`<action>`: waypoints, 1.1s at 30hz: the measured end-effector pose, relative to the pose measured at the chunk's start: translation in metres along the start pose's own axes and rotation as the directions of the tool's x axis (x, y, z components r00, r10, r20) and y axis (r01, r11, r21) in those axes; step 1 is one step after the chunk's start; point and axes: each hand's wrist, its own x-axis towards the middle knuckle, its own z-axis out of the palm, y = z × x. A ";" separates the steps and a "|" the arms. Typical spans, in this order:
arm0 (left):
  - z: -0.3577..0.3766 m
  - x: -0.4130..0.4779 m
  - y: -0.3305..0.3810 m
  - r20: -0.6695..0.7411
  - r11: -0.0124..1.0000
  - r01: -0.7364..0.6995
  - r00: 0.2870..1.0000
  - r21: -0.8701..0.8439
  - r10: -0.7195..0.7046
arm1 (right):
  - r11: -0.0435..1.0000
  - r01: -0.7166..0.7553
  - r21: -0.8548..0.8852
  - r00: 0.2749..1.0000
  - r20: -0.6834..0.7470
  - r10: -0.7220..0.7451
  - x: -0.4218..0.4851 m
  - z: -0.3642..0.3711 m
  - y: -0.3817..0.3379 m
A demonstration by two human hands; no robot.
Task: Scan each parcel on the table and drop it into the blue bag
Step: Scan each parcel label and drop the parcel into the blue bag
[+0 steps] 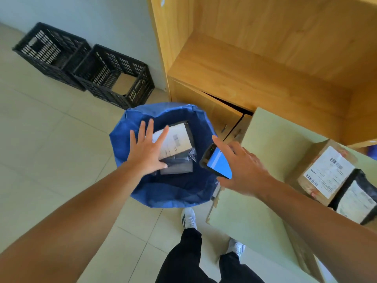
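The left hand (145, 153) is held open, fingers spread, over the mouth of the blue bag (173, 198), which stands on the tiled floor. A grey parcel (178, 139) with a white label is seen inside the bag, just beneath that hand. A scanner (218, 163) with a lit blue screen is gripped in the right hand (244, 170), index finger outstretched. On the desk (271, 135) a cardboard box (326, 172) and a black parcel (355, 201) are placed touching.
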 end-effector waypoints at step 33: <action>-0.148 -0.010 0.318 -0.250 0.854 -0.483 0.818 0.193 0.519 | 0.926 -0.360 0.110 0.843 -0.386 0.374 -0.223 -0.087 0.159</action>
